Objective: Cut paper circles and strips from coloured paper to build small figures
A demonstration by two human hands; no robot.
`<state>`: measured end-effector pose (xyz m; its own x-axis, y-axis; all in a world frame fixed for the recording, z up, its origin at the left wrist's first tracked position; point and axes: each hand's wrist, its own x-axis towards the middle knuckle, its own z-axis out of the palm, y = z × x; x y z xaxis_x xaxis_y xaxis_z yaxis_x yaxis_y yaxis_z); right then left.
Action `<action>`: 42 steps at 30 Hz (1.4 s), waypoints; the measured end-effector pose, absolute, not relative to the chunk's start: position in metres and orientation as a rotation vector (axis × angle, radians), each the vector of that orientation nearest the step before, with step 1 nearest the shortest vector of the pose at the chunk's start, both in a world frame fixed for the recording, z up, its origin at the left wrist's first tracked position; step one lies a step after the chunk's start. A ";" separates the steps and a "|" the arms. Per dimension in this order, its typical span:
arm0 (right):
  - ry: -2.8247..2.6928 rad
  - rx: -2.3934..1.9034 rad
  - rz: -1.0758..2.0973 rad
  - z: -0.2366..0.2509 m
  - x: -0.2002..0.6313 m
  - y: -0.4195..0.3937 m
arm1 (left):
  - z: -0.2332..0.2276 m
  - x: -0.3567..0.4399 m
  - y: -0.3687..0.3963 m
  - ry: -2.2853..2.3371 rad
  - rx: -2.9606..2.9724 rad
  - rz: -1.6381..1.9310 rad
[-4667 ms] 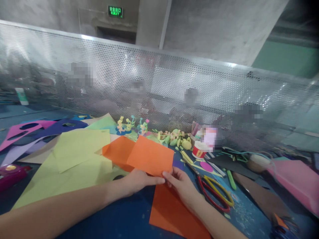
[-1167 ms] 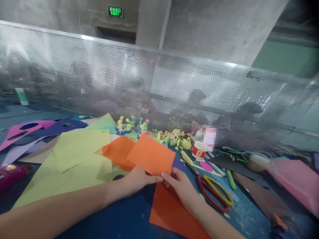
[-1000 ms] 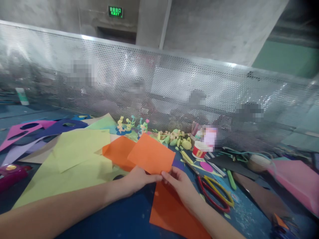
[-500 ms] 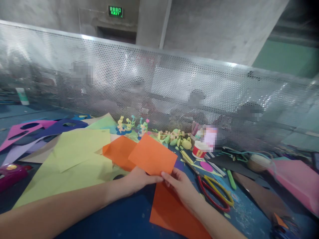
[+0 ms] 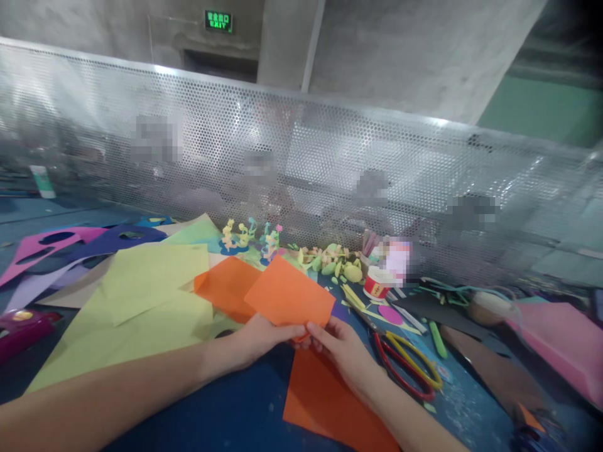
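Observation:
Both hands hold one piece of orange paper [image 5: 289,292] by its near edge, raised above the table. My left hand [image 5: 264,339] pinches it with the thumb laid along the lower edge, fingers mostly hidden beneath. Close beside it, my right hand [image 5: 336,342] grips the near corner between thumb and fingers. Another orange sheet [image 5: 228,289] lies behind and to the left. A third, darker orange sheet [image 5: 325,402] rests on the table under my right wrist.
Scissors [image 5: 407,367] with red and yellow handles lie right of my right hand. Yellow-green sheets [image 5: 155,282] cover the left side. Small paper figures [image 5: 271,245] and a red-and-white cup [image 5: 377,284] stand near the perforated metal screen [image 5: 301,157].
The held orange paper has shifted very slightly, and the fingers of both hands have come closer together at its near edge. Everything on the table stays in place.

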<state>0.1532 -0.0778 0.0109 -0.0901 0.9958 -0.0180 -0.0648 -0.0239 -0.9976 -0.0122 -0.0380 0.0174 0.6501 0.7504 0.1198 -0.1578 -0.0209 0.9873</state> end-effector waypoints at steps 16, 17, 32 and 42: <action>-1.316 -1.107 1.268 0.013 0.151 -0.079 | 0.018 -0.011 -0.042 0.628 1.423 0.775; -1.316 -1.095 1.276 0.013 0.151 -0.079 | 0.016 -0.011 -0.041 0.623 1.424 0.778; -1.185 -1.158 1.296 0.011 0.152 -0.078 | 0.013 -0.011 -0.039 0.618 1.486 0.740; -1.146 -1.189 1.248 0.015 0.157 -0.076 | 0.015 -0.013 -0.038 0.615 1.438 0.758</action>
<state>0.1574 -0.0757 0.0151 0.0098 0.9996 -0.0259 -0.0593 -0.0252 -0.9979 -0.0125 -0.0381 0.0149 0.6320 0.7717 0.0716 -0.0885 -0.0199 0.9959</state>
